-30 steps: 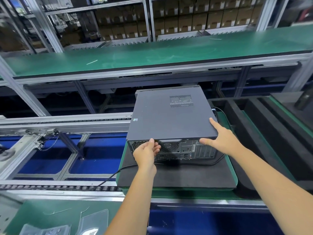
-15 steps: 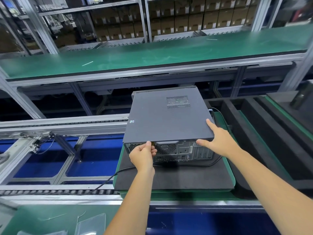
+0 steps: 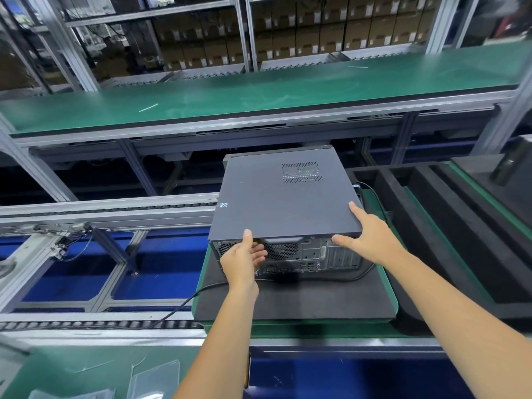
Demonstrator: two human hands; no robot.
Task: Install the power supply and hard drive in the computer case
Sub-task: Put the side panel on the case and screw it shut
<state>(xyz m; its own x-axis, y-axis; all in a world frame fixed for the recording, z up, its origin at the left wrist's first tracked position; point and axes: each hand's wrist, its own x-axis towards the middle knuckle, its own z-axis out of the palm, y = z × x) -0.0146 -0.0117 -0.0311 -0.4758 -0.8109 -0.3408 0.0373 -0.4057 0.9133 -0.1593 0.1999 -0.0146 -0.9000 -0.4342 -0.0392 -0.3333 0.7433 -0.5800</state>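
Dark grey case (image 3: 283, 203), lid on, vent grille on top, rear ports facing; left hand (image 3: 241, 262) and right hand (image 3: 371, 240) flat against it, fingers relaxed, grasping nothing.

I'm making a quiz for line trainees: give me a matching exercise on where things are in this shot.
Things:
1. left hand
2. right hand
3. case
4. cable

Places:
A. lying on the black mat
B. at the case's rear right corner
C. trailing left off the mat over the conveyor
D. at the rear panel, thumb on the lid edge

Pairs: 1-D, 2-B, 3-A, 4-C
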